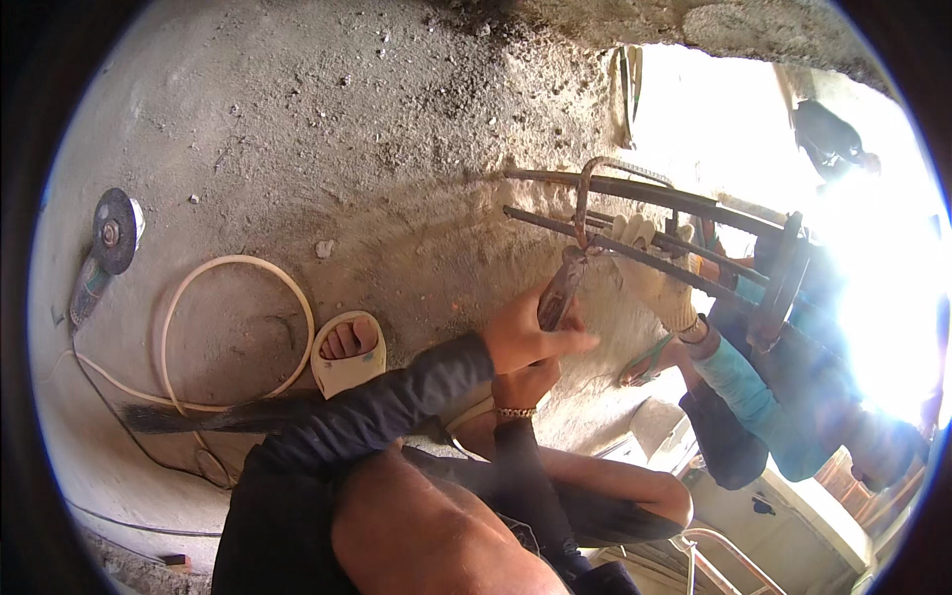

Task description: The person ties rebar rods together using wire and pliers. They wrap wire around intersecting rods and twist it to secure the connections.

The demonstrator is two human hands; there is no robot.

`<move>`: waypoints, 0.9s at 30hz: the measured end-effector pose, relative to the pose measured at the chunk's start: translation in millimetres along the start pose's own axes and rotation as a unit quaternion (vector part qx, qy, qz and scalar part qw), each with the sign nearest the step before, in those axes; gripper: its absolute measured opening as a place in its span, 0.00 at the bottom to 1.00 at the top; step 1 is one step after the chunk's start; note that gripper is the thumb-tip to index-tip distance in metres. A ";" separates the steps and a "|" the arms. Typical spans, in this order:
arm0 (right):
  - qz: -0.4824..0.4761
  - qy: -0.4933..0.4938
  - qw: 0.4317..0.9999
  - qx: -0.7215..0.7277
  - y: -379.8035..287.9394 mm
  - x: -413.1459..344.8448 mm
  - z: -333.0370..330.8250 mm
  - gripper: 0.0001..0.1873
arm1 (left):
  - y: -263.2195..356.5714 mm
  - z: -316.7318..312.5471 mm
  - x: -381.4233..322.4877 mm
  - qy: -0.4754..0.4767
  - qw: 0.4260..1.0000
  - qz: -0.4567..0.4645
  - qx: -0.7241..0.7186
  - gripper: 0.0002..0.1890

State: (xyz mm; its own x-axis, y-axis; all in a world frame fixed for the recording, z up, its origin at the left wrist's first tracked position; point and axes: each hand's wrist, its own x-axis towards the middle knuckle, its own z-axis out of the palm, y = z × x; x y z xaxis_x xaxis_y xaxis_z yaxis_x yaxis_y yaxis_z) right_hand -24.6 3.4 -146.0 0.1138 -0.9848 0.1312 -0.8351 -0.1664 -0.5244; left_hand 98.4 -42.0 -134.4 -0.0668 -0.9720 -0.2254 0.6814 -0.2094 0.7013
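Observation:
My left hand (517,331) is closed around the handles of pincers (559,291). Their jaws meet the lower corner of a bent rebar stirrup (582,197), where tie wire seems to be. Just below, my right hand (526,385), a bracelet at its wrist, is close against the left hand. Its fingers are partly hidden, so its grip is unclear. The stirrup goes around several long ribbed steel bars (639,256). A co-worker's gloved hand (654,275) holds these bars just right of the pincers. Another stirrup (779,282) encloses them farther right.
An angle grinder (108,242) with a dark disc lies on the concrete floor at left. A looped pale hose (236,260) is near my sandalled foot (349,346). The co-worker (773,424) crouches at right against strong glare. Loose grit (416,97) covers the floor ahead.

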 end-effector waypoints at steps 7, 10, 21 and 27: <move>0.190 -0.150 0.954 0.177 -7.1 -5.9 -28.4 0.24 | 7.6 7.8 10.1 0.048 0.993 -0.097 0.044 0.20; 0.226 -0.310 0.871 0.307 -17.8 6.0 -45.7 0.16 | 15.4 -2.0 7.1 -0.052 0.987 -0.143 -0.054 0.16; 0.124 -0.091 0.987 -0.050 0.3 8.8 -46.1 0.13 | -20.6 0.6 20.8 -0.108 0.955 -0.099 -0.258 0.18; 0.104 0.013 0.980 -0.166 -13.2 2.4 -31.9 0.16 | 3.7 31.3 12.4 0.104 0.991 -0.007 -0.089 0.16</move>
State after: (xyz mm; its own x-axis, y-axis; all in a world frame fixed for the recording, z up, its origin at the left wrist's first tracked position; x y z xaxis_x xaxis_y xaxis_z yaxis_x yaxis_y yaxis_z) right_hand -30.5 4.8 -111.9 -0.0886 -0.9933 0.0738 -0.9685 0.0686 -0.2395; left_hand 77.3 -58.1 -113.4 0.0621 -0.9220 -0.3821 0.8003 -0.1827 0.5711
